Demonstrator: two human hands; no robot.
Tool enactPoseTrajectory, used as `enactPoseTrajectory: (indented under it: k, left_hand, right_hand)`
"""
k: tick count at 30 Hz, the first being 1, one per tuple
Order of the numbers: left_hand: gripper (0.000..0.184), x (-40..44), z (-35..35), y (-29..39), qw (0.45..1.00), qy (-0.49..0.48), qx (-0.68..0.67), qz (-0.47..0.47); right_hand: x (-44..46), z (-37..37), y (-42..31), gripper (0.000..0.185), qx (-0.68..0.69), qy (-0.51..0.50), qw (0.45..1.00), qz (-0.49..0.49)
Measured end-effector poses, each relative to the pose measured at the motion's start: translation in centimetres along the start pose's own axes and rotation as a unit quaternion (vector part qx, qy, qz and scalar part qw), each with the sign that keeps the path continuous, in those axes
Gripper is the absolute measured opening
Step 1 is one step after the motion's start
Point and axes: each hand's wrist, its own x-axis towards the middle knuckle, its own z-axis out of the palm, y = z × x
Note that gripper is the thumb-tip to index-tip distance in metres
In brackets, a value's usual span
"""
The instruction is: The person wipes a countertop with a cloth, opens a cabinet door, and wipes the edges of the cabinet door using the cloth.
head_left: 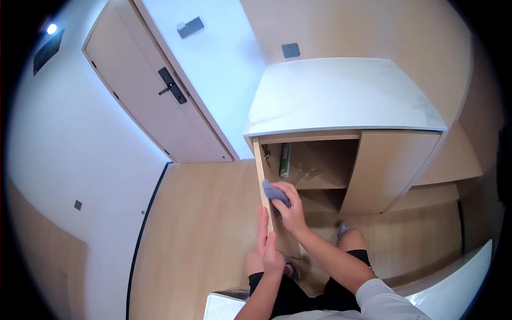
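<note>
A purple-grey cloth (pixel 274 193) is bunched in my right hand (pixel 290 209), which is closed around it. The cloth rests against the inner side of the cabinet door (pixel 260 170), close to its edge. My left hand (pixel 271 250) lies along the lower part of the same door, its fingers straight and flat on the outer side. Its thumb is by the door's edge. The door stands swung out toward me from the low wooden cabinet (pixel 394 170). In the open compartment are a green-and-white tube-like item (pixel 285 160) and a clear plastic piece (pixel 306 173).
A white marble-look countertop (pixel 341 96) tops the cabinet, its front edge above my hands. A wooden bench (pixel 445 160) adjoins it on the right. At the left is a shut door (pixel 144 80) with a black handle. My knees are close beneath my arms.
</note>
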Motion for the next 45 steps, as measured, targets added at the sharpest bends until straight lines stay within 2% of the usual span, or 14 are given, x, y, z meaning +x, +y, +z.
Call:
enactPoseTrajectory:
  k: [6,9,10,13,19,22,25,26,29,33,35,39,41,45]
  left_hand:
    - [0.069,0.1,1.1,-0.8,0.995,-0.048,-0.088,-0.010]
    - [0.073,-0.3,1.3,-0.8,0.992,-0.072,-0.097,0.028]
    - [0.086,-0.3,1.1,-1.2,0.985,-0.101,-0.140,0.010]
    - [0.099,-1.3,1.6,-0.8,0.977,-0.136,-0.164,-0.023]
    - [0.121,-1.4,1.6,0.1,0.946,-0.225,-0.223,-0.065]
    - [0.118,-0.6,2.1,-1.7,0.911,-0.259,-0.316,-0.050]
    - [0.093,-0.4,1.1,-1.3,0.937,-0.235,-0.240,-0.099]
    - [0.064,-0.2,1.3,-2.2,0.953,-0.192,-0.201,-0.121]
    - [0.041,1.2,3.0,-2.0,0.976,-0.115,-0.144,-0.118]
    - [0.040,3.8,4.2,-2.1,0.986,-0.105,-0.038,-0.120]
    - [0.042,5.1,5.0,-1.8,0.985,-0.089,0.018,-0.150]
    - [0.049,7.1,5.9,-5.0,0.991,-0.103,0.025,-0.081]
    - [0.050,8.0,6.3,-4.5,0.992,-0.112,0.020,-0.054]
    - [0.056,9.0,4.0,-3.3,0.980,-0.175,-0.034,-0.091]
  right_hand:
    - [-5.0,-2.8,-5.4,0.032,0.058,-0.043,0.997,0.016]
    - [-6.5,-4.0,-9.2,0.031,0.001,-0.078,0.997,0.014]
    - [-6.9,-4.5,-9.4,0.031,-0.074,-0.080,0.993,-0.042]
    - [-8.2,-5.7,-12.1,0.031,-0.132,-0.078,0.987,-0.051]
    - [-7.6,-7.5,-17.2,0.034,-0.125,-0.133,0.983,-0.021]
    - [-6.9,-7.7,-17.2,0.032,-0.126,-0.139,0.981,-0.049]
    - [-4.9,-7.4,-17.0,0.030,-0.211,-0.106,0.969,-0.074]
    - [-4.1,-7.4,-16.1,0.028,-0.234,-0.094,0.964,-0.089]
    - [-2.0,-7.7,-15.1,0.027,-0.311,-0.118,0.940,-0.080]
    - [0.8,-9.5,-11.6,0.026,-0.411,-0.079,0.897,-0.141]
    - [1.1,-10.2,-10.2,0.025,-0.394,-0.040,0.916,-0.067]
    - [3.0,-11.9,-9.5,0.026,-0.404,-0.026,0.915,0.009]
    - [4.5,-13.5,-7.2,0.026,-0.353,-0.053,0.933,0.045]
    - [6.3,-14.5,-5.2,0.021,-0.190,-0.110,0.972,0.090]
